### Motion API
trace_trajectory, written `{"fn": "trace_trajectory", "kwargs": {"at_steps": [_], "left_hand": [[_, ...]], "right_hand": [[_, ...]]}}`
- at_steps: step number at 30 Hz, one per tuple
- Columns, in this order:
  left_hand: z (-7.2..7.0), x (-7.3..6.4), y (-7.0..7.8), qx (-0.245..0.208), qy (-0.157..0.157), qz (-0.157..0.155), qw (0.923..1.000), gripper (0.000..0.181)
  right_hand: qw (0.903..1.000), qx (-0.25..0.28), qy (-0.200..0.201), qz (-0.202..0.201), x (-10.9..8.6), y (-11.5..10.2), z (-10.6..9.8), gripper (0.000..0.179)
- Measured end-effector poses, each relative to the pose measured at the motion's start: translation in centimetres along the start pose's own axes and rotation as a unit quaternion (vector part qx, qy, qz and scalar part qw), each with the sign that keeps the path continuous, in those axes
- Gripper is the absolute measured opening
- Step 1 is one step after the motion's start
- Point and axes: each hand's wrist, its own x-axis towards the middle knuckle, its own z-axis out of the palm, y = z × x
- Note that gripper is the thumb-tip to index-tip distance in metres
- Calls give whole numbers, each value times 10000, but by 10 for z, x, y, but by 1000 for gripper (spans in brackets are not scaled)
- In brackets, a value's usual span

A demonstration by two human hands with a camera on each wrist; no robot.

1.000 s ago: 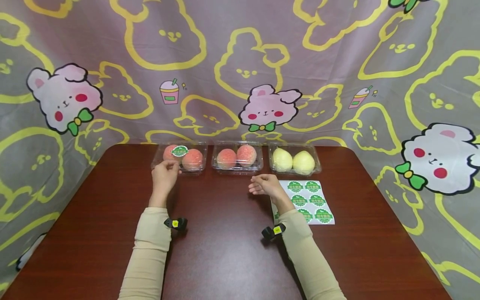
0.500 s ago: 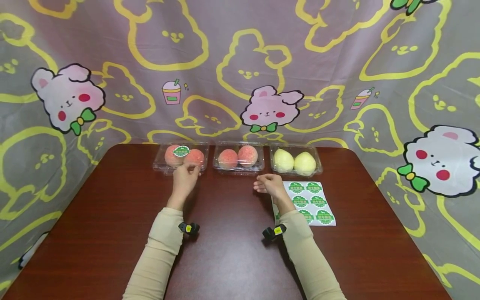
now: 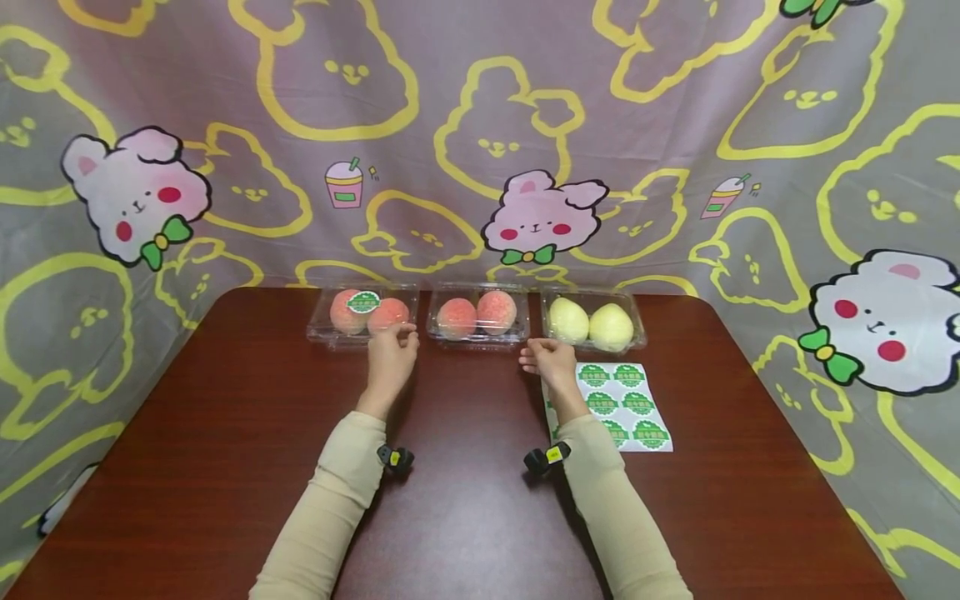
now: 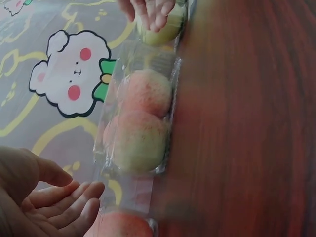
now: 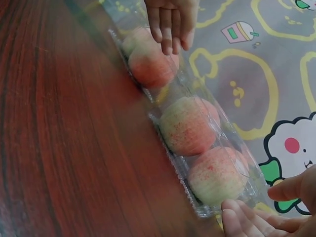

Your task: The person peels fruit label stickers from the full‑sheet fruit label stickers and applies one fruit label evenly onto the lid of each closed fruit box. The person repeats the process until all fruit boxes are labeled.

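Observation:
My left hand (image 3: 392,358) hovers in front of the left clear plastic box (image 3: 322,321), its fingers loosely bent with nothing between them. That box holds two peaches and bears a round green sticker (image 3: 363,302) on its lid. In the middle, a second clear box (image 3: 477,336) contains two pink peaches (image 5: 190,126) and shows no sticker. My right hand (image 3: 553,364) is held above the table between this box and the right one, fingers relaxed and holding nothing. The right box (image 3: 637,337) has two pale yellow fruits (image 3: 589,323) inside.
A white sheet (image 3: 660,442) of round green stickers lies on the brown wooden table (image 3: 450,517), partly under my right wrist. A patterned curtain (image 3: 420,108) hangs behind and at both sides of the table.
My left hand has moved right, from the left end of the left box to its right end. My right hand has shifted slightly right. The boxes and sheet stay put.

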Motion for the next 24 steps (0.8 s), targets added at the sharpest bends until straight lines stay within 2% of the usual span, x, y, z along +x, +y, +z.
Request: {"fn": "trace_trajectory", "kwargs": {"at_steps": [7, 14, 24], "left_hand": [[11, -3, 3, 127, -20, 102, 9999, 24], [19, -2, 3, 229, -153, -99, 9996, 30], [26, 0, 6, 117, -96, -88, 9998, 32]], "right_hand": [[9995, 101, 291, -114, 1, 1, 7, 30], [9987, 288, 421, -75, 4, 2, 13, 32], [9970, 481, 599, -110, 7, -1, 19, 29]]}}
